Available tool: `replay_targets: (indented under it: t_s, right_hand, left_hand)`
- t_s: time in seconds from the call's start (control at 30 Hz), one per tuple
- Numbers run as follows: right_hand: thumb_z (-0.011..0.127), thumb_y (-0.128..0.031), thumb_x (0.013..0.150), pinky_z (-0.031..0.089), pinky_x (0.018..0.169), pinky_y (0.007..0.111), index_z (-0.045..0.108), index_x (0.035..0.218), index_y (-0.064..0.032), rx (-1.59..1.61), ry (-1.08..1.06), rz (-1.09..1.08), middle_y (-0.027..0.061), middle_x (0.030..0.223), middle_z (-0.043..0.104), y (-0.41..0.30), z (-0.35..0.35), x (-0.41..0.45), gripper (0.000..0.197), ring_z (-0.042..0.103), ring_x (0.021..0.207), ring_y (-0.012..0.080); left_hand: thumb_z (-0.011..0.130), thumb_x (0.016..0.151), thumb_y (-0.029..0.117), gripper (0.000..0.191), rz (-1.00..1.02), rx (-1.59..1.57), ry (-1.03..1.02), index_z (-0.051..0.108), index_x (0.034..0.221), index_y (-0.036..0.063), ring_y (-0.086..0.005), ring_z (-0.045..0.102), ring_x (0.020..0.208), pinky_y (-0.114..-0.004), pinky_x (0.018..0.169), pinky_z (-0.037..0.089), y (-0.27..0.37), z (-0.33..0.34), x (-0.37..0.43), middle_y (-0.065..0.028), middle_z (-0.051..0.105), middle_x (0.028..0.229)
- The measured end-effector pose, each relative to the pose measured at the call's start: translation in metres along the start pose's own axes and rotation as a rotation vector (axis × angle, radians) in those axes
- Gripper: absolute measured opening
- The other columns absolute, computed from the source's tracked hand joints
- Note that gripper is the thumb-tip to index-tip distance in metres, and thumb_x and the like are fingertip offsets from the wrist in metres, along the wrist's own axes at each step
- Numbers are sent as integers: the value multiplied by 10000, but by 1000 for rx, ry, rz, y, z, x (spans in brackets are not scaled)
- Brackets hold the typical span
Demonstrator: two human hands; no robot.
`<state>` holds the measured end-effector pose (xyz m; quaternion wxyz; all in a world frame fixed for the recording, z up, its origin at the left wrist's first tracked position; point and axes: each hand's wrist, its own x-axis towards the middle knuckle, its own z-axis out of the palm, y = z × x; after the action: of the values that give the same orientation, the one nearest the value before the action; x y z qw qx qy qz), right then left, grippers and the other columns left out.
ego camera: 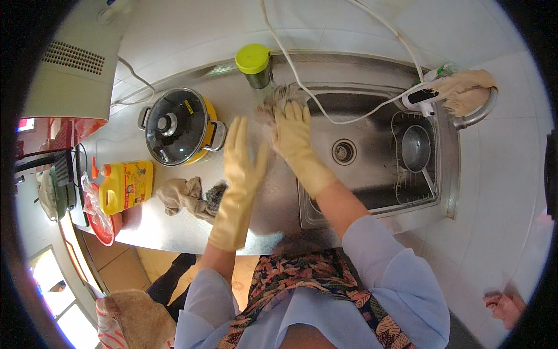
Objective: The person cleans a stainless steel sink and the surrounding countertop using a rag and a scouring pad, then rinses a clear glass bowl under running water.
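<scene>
My right hand [293, 131], in a cream rubber glove, presses with its fingertips on a wet, crumpled grey rag [283, 94] at the sink's back left corner. The rag is blurred and partly under the fingers. My left hand [241, 161], gloved alike, hovers over the steel counter [272, 192] with its thumb apart and nothing in it. Just left of it is a yellow electric pot [176, 126] with a glass lid. A dark scouring pad [216, 196] and a beige cloth [181, 194] lie by the left wrist. Behind the rag stands a jar with a lime-green lid [253, 59].
The steel sink [344, 183] holds a wire rack with a small pan [416, 148]. A white cable [301, 83] hangs across the sink to the faucet [420, 98], where a cloth [468, 89] is draped. Far left are a yellow detergent jug [126, 185] and a red basin [107, 229].
</scene>
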<state>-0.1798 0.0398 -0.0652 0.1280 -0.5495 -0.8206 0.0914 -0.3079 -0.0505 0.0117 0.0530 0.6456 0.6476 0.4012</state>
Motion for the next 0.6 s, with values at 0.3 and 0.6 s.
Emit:
replay_targets:
  t_s: [0.3,0.6]
  right_hand:
    - [644,-281,864,249,1155,662,618,1294,-19,80,-94,-76,265,1382,500,-15,-31,-185,504,405,1357,467]
    - [597,-190,964,521,823,421,661,1053,12,843,132,626,244,946,687,77,-67,-137,229,674,907,388]
  left_hand:
    - [886,753,311,1123,-462,-123,27,211,1568,-68,-450,482,1359,-417,1164,386,-43,82,92,-334,464,1474]
    - [775,817,379,941,-442,97,-101,335,1521,-65,-456,435,1387,-464,1144,392,-49,118,66,-339,479,1447]
